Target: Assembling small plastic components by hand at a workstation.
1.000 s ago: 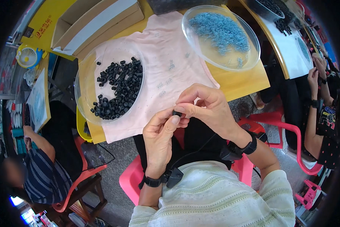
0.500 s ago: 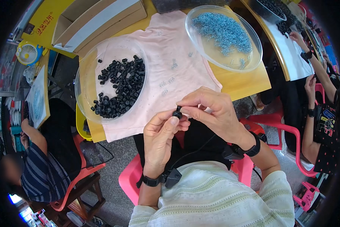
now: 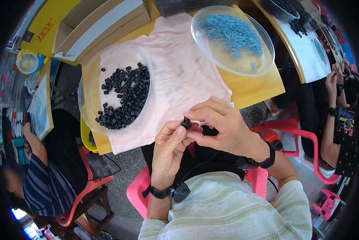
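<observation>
Between the thumb and fingers of my left hand (image 3: 169, 146) is a small black plastic part (image 3: 185, 123), held upright over my lap by the table's near edge. My right hand (image 3: 223, 126) curls around the same part from the right. Its forefinger tip rests on the top, while the thumb lies lower, beside the left fingers. Just beyond, a clear round tray (image 3: 82, 90) holds many similar black parts. Farther right, another clear round tray (image 3: 272, 60) holds small bluish coil-like pieces (image 3: 233, 32). Several such pieces lie on a pink cloth (image 3: 173, 52).
An open cardboard box (image 3: 103, 30) stands at the back left of the yellow table (image 3: 263, 86). A small yellow fan (image 3: 27, 62) is at the far left. Co-workers sit at tables on both sides. Pink plastic chairs (image 3: 303, 134) stand nearby.
My right thumb has moved down from the top of the black part, away from the forefinger. The left hand keeps its grip. At right, a co-worker's arm has drawn back from the table.
</observation>
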`<state>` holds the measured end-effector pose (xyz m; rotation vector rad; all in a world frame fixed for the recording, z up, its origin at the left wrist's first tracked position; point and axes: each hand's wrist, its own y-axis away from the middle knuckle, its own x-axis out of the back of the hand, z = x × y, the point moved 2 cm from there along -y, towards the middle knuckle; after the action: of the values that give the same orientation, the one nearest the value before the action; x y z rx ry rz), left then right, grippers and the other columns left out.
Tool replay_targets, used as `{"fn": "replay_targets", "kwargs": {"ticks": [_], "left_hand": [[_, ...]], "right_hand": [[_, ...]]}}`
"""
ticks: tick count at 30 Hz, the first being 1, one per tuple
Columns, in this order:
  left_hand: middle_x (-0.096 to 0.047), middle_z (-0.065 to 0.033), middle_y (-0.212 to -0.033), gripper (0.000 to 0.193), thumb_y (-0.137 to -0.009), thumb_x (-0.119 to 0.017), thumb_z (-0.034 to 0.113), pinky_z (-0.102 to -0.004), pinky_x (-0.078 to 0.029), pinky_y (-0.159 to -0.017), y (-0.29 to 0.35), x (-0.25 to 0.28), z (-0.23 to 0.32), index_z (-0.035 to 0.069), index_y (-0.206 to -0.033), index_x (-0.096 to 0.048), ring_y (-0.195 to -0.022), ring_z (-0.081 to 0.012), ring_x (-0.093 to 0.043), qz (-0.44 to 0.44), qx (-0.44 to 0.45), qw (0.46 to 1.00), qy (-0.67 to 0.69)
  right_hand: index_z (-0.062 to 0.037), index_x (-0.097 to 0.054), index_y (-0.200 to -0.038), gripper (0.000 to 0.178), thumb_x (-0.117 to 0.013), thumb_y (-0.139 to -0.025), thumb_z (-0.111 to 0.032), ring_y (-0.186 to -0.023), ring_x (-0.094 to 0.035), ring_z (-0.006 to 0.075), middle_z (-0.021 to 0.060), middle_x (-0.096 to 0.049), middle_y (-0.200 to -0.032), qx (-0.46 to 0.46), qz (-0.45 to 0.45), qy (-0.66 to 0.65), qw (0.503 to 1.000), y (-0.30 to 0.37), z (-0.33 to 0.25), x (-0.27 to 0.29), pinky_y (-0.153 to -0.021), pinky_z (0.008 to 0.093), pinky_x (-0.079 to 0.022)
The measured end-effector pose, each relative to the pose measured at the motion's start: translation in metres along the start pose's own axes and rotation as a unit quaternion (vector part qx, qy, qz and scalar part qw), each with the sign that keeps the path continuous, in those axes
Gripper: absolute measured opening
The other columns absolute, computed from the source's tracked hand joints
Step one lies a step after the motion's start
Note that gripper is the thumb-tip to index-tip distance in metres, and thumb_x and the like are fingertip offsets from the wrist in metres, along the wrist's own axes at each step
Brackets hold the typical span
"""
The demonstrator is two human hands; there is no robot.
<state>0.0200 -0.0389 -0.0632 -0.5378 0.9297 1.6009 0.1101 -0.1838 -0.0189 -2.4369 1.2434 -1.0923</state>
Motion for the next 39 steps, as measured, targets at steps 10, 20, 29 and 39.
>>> {"fn": "replay_targets", "kwargs": {"ticks": [10, 20, 29, 39], "left_hand": [[-0.068, -0.0180, -0.110, 0.019, -0.098, -0.057, 0.008, -0.0385, -0.055, -0.092, 0.000, -0.002, -0.004, 0.000, -0.116, -0.061, -0.102, -0.0253, -0.068, 0.015, 0.009, 1.000, -0.022], [-0.070, -0.0166, -0.103, 0.016, -0.093, -0.063, 0.000, -0.0370, -0.059, -0.087, 0.009, -0.023, 0.008, -0.004, -0.109, -0.064, -0.094, -0.0229, -0.070, 0.019, -0.102, 0.981, -0.164], [-0.071, -0.0157, -0.100, 0.022, -0.094, -0.064, 0.007, -0.0346, -0.058, -0.082, 0.008, -0.024, 0.007, -0.005, -0.113, -0.064, -0.089, -0.0234, -0.071, 0.032, -0.059, 0.986, -0.154], [-0.071, -0.0161, -0.098, 0.024, -0.095, -0.064, 0.008, -0.0324, -0.057, -0.081, 0.007, -0.019, 0.007, -0.005, -0.115, -0.062, -0.088, -0.0220, -0.071, 0.010, -0.030, 0.993, -0.114]], "right_hand": [[-0.0011, -0.065, -0.099, 0.029, -0.077, -0.073, -0.006, -0.079, -0.062, 0.0196, 0.0074, -0.066, -0.092, -0.035, -0.004, -0.069, 0.997, 0.004, 0.007, 0.000, -0.061, 0.0270, -0.051], [-0.0011, -0.071, -0.103, 0.020, -0.075, -0.085, -0.009, -0.076, -0.060, 0.0090, 0.0048, -0.064, -0.091, -0.137, -0.013, -0.250, 0.959, 0.005, 0.010, 0.012, -0.064, 0.0209, -0.049], [0.0020, -0.069, -0.104, 0.015, -0.069, -0.089, -0.003, -0.083, -0.064, 0.0090, 0.0037, -0.065, -0.093, -0.214, -0.016, -0.427, 0.878, 0.007, 0.009, 0.015, -0.071, 0.0221, -0.053], [0.0010, -0.071, -0.103, 0.016, -0.070, -0.088, -0.003, -0.083, -0.063, 0.0086, 0.0045, -0.065, -0.094, -0.194, -0.025, -0.340, 0.920, 0.005, 0.007, 0.019, -0.070, 0.0220, -0.052]]}}
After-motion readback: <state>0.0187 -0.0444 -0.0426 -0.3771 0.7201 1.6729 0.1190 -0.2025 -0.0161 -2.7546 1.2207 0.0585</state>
